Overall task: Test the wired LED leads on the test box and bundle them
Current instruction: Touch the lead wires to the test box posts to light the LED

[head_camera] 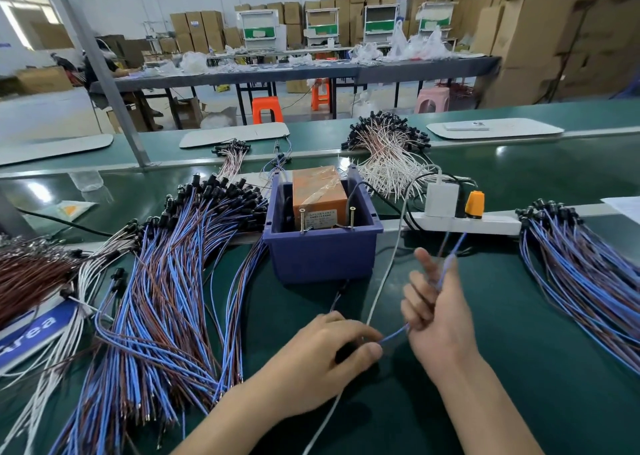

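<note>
One blue LED lead point(394, 335) was held between the two hands near the front edge of the green surface point(519, 350). Its near end was pinched by the curled fingers and thumb of the left hand point(325, 354). From there its long axis ran up and to the right, across the palm of the right hand point(438, 319), towards the white power strip point(485, 226). The right hand was seen palm up with its fingers partly spread. Whether the lead was gripped there could not be told, because the wire was blurred. The test box point(322, 257), a blue bin with two upright screws point(303, 219) at its near wall, lay straight beyond the left hand and to the left of the lead's far end. A leftward swing of that far end was judged to be needed, and the right hand was the nearer to it.
</note>
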`<state>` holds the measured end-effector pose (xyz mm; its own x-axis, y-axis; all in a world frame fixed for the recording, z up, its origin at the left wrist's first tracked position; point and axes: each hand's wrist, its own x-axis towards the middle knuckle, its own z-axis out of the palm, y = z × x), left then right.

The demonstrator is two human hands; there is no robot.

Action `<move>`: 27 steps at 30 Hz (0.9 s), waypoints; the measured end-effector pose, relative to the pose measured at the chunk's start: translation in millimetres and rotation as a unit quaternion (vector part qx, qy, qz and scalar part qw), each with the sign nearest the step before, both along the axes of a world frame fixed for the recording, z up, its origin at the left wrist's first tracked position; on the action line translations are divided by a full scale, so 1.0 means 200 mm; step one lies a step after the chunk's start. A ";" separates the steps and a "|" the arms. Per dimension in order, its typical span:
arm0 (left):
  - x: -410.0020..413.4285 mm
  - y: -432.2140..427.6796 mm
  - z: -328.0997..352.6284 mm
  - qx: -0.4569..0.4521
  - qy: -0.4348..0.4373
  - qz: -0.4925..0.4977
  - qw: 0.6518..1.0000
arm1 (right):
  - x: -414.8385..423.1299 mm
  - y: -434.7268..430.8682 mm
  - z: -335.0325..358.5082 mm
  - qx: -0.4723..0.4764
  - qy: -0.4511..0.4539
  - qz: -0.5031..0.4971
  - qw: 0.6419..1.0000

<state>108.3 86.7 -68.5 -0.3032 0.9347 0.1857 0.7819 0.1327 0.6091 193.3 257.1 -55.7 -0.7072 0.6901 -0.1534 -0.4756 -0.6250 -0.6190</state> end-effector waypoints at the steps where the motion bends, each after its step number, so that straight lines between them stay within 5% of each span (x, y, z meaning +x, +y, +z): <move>1: 0.00 0.00 0.00 0.007 0.008 -0.002 1.000 | 0.01 0.01 0.00 -0.009 0.000 -0.027 1.000; 5: -0.01 0.01 -0.02 0.042 0.080 -0.002 0.996 | 0.00 0.03 -0.01 0.023 -0.062 -0.102 0.993; 8: -0.02 0.02 -0.03 0.054 0.128 0.011 0.990 | 0.00 -0.01 -0.05 0.238 -0.220 -0.136 0.936; 12: -0.05 0.01 -0.03 0.046 0.174 0.017 0.983 | 0.05 -0.06 -0.12 0.615 -0.328 -0.126 0.705; 15: -0.08 0.00 -0.01 0.069 0.231 0.017 0.970 | 0.11 -0.08 -0.16 0.780 -0.348 -0.133 0.503; 18: -0.11 0.01 -0.01 0.124 0.290 0.023 0.949 | 0.18 -0.05 -0.16 0.851 -0.312 -0.136 0.399; 24: -0.12 0.13 0.07 0.193 0.382 0.022 0.904 | 0.43 0.10 -0.20 0.882 -0.325 -0.138 0.313; 27: -0.05 0.29 0.14 0.189 0.406 -0.015 0.894 | 0.58 0.21 -0.21 0.861 -0.345 -0.195 0.318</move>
